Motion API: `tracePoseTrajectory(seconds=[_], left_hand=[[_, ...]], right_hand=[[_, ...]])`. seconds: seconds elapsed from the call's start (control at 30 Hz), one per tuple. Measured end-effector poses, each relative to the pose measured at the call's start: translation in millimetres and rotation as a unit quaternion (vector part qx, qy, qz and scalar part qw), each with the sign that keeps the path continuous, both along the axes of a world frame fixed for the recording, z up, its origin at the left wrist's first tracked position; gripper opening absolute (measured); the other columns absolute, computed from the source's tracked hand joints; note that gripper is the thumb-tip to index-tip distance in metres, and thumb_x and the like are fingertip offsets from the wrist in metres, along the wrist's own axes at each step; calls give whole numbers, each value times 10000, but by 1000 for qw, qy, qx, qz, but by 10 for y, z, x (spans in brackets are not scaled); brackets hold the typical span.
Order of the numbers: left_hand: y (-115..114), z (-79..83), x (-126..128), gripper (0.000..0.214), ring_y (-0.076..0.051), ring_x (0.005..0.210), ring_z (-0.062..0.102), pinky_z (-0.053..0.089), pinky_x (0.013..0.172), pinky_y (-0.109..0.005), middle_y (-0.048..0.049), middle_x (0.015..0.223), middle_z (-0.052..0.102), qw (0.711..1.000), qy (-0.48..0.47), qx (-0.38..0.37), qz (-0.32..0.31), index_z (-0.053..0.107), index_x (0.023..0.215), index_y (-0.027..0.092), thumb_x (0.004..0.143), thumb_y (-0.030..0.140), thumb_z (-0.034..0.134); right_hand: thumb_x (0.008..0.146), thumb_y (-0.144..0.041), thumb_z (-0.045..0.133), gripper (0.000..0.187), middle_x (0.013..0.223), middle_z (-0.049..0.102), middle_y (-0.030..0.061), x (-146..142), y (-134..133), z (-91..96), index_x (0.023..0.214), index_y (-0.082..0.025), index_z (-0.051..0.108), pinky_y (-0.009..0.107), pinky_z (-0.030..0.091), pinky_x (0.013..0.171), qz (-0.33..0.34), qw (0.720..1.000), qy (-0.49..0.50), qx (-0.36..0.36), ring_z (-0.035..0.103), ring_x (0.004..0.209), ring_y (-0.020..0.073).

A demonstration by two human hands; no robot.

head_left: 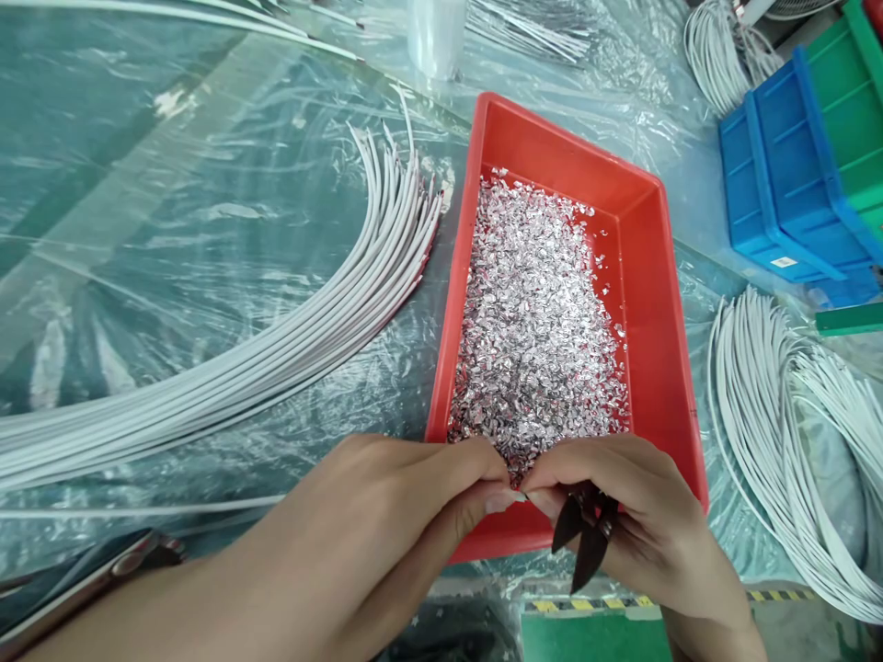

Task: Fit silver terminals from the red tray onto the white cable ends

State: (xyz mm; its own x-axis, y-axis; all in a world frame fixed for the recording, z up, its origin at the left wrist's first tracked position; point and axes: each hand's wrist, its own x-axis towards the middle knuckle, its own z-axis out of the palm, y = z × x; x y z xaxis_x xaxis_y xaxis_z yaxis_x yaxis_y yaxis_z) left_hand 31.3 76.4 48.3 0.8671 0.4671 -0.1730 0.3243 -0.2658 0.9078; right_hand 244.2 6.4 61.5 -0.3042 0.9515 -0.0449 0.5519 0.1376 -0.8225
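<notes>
My left hand [400,506] and my right hand [635,515] meet thumb to thumb over the near rim of a red tray [655,303], both with fingers closed in a pinch. What the fingertips pinch between them is too small to make out. Dark scissor-like blades [583,538] stick out of my right palm. The tray holds a heap of silver foil scraps [538,322]. A cable runs from the left under my left forearm.
A fanned bundle of white cables [290,340] lies left of the tray on clear plastic sheeting over a green table. More white cables [793,432] are piled at the right. Blue [779,184] and green [855,101] bins stand at the far right.
</notes>
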Motion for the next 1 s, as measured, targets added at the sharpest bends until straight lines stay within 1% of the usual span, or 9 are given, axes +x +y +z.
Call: tracePoseTrajectory(seconds=[0.17,0.23,0.3,0.4,0.5,0.6,0.8,0.93,1.0], left_hand=[[-16,-5,-33,183,-110,726,641,434,623,-197,68,876,662,1000,-11,11,-19,530,1055,292,987,207,382],[-22,-13,-42,197,-110,748,632,442,671,-187,74,882,650,1000,-2,17,-20,536,1064,306,959,169,440],[-31,-18,-40,190,-114,740,625,449,674,-183,67,871,647,1000,0,11,-17,553,1051,304,936,169,484],[-61,-11,-14,131,-136,700,629,468,626,-189,39,786,655,1000,-17,-1,21,605,958,274,939,236,482],[-112,-4,23,233,-155,642,625,470,558,-193,23,639,621,996,-36,6,83,632,855,252,956,323,435],[-152,-8,51,289,-159,612,614,467,534,-192,24,572,584,994,-39,13,98,633,813,247,960,371,416],[-104,-4,53,277,-155,613,615,466,549,-192,27,594,597,996,-32,17,85,630,796,243,958,343,429],[-31,-6,36,161,-115,626,614,447,601,-173,56,712,641,1000,-27,6,10,616,844,265,941,232,492],[-18,-21,37,146,-101,598,598,420,579,-179,64,716,635,999,-44,9,-2,597,855,274,947,226,494]], right_hand=[[865,-206,659,87,712,618,-32,13,44,35,936,-197,609,193,387,552,21,998,45,-46,508,562,82],[865,-189,651,67,711,615,-33,22,62,52,917,-203,611,186,382,543,29,995,59,-76,509,565,81],[861,-169,645,71,718,618,-28,34,78,65,914,-203,612,185,392,548,38,992,70,-99,525,579,87],[837,-110,650,130,717,617,-26,57,98,72,933,-188,611,180,398,556,66,989,81,-105,530,584,84],[825,-100,655,137,684,584,-41,77,117,71,925,-183,610,172,381,539,91,988,72,-103,495,557,73],[854,-141,640,91,711,607,-31,85,135,74,932,-172,606,167,397,564,107,986,72,-105,519,583,73],[863,-157,645,75,734,630,-30,91,147,83,926,-156,604,145,411,587,117,986,75,-90,536,597,61],[888,-177,622,58,747,636,-28,94,143,74,934,-148,603,148,415,596,122,986,80,-83,542,600,59],[891,-186,618,61,743,638,-27,94,144,69,935,-147,604,150,418,589,125,985,87,-82,541,591,61]])
